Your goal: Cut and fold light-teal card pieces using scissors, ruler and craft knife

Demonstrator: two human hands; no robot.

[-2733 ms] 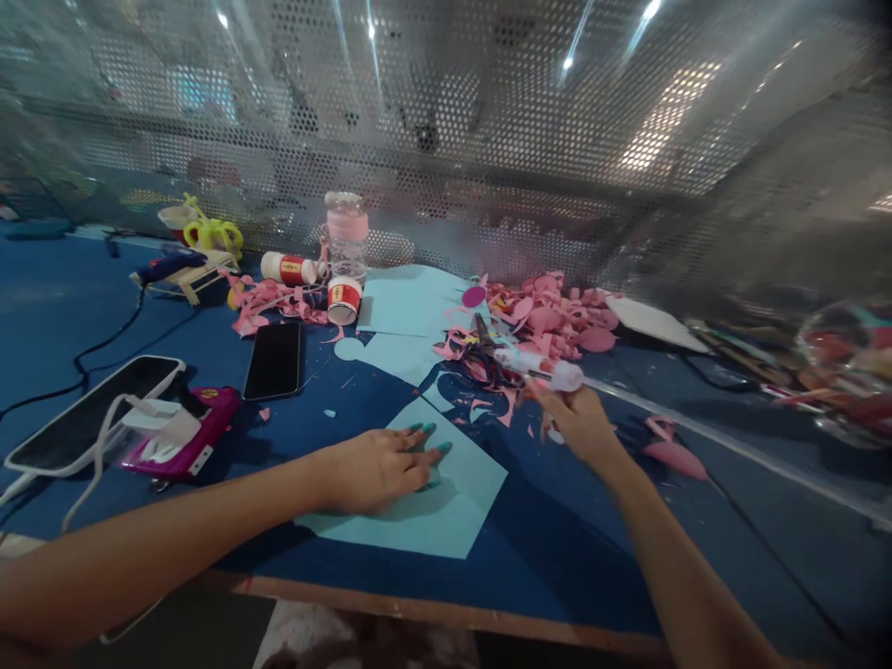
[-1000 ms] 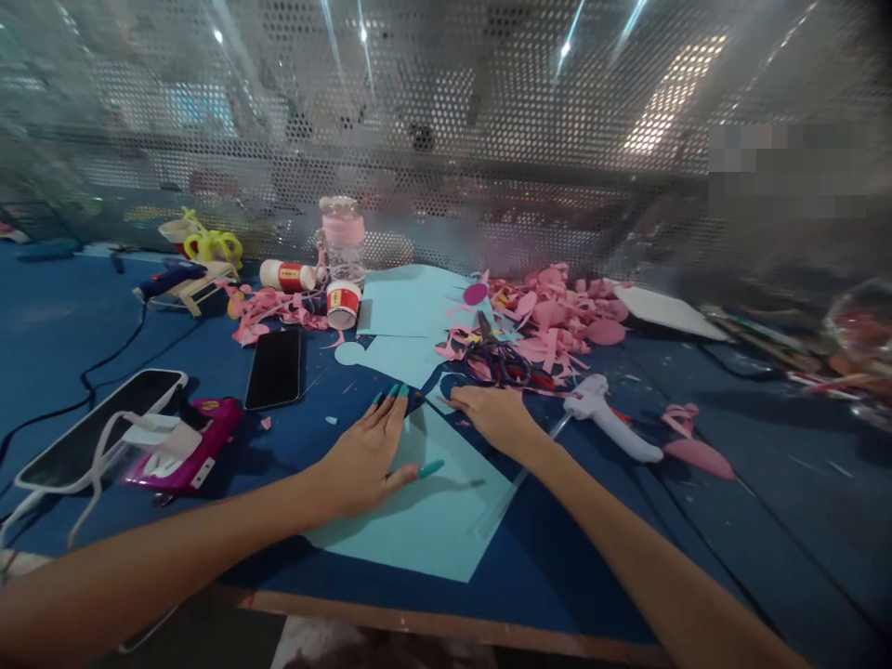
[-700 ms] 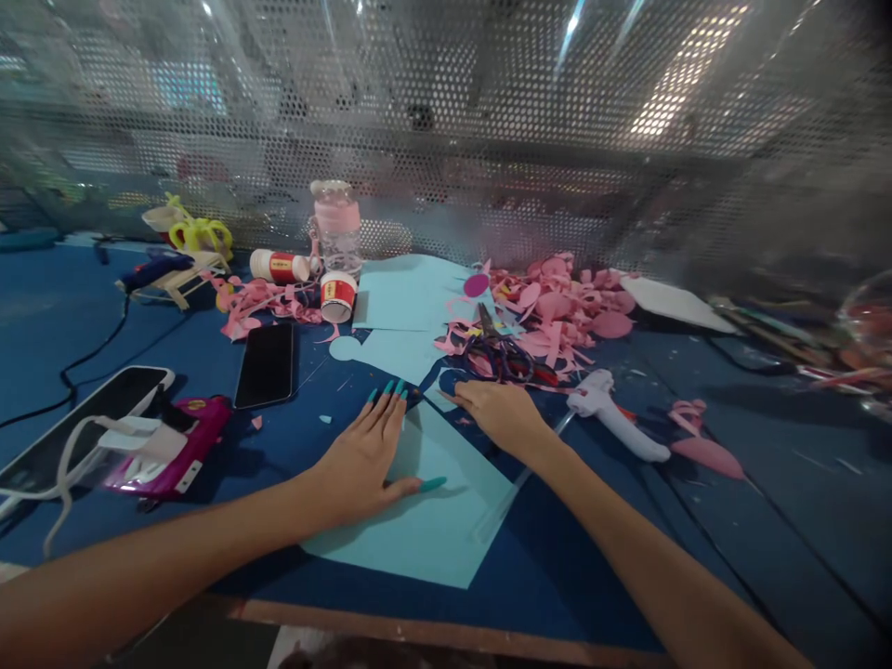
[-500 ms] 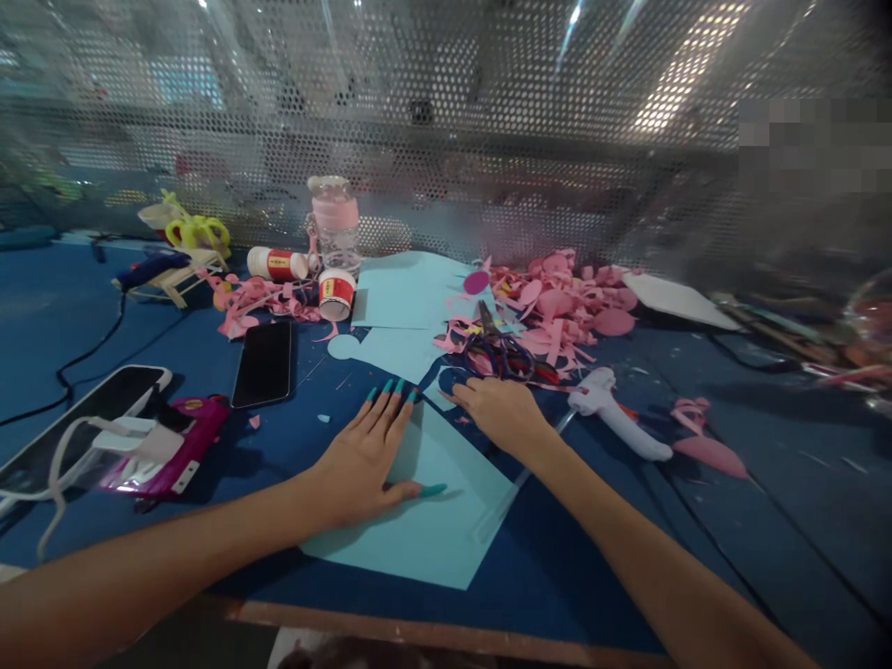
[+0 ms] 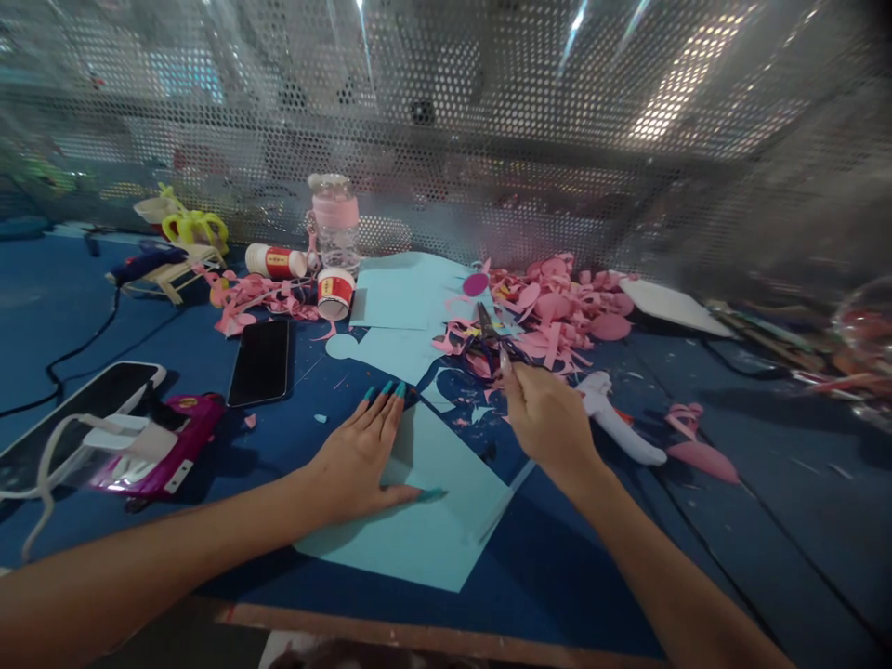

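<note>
My left hand lies flat, fingers spread, pinning the light blue sheet. Beyond the sheet's far corner, my right hand is curled around the scissors in the pink scraps; a loose grip could drop them.

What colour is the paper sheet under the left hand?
Light blue sheet, flat beneath the left hand; head view.

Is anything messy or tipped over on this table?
Yes. Pink scraps lie heaped by the mesh wall, and two glue sticks lie on their sides beside the upright bottle. More pink strips trail near them.
</note>
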